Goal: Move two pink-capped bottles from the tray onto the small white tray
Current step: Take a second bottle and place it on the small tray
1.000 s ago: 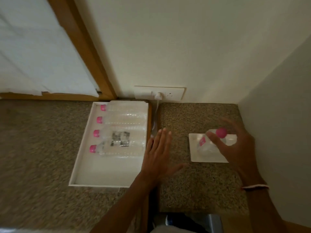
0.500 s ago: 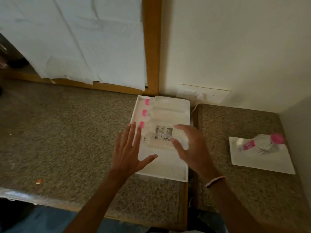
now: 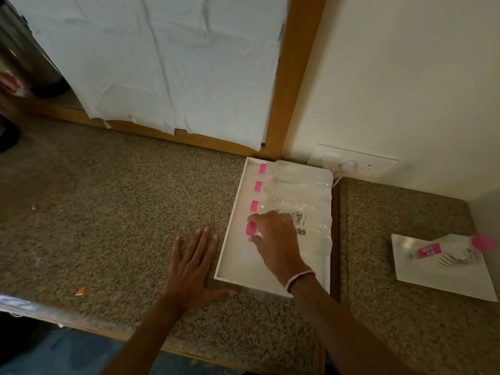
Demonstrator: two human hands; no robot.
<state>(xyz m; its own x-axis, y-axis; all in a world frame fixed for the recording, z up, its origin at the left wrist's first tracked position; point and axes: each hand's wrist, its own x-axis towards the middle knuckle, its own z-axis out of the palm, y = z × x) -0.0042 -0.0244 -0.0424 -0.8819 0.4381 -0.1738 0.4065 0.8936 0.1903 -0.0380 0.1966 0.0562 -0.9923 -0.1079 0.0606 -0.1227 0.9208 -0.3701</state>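
Observation:
A large white tray [image 3: 238,274] lies on the speckled counter with several clear pink-capped bottles lying side by side, caps to the left. My right hand [image 3: 273,234] is closed around the neck of the nearest bottle [image 3: 251,229], just behind its pink cap. My left hand [image 3: 193,269] rests flat and open on the counter beside the tray's left wall. On the right, a small white tray [image 3: 443,282] holds one pink-capped bottle [image 3: 454,249] lying on its side with a pink label.
A wall socket [image 3: 354,165] with a plug sits behind the large tray. A wooden frame [image 3: 289,85] with white sheeting stands at the back. A dark gap [image 3: 335,239] divides the two counter sections. A small orange scrap [image 3: 80,291] lies near the front edge.
My right hand left the bottle on the small tray, crossed left and closed on the nearest bottle in the large tray. My left hand came down flat on the counter.

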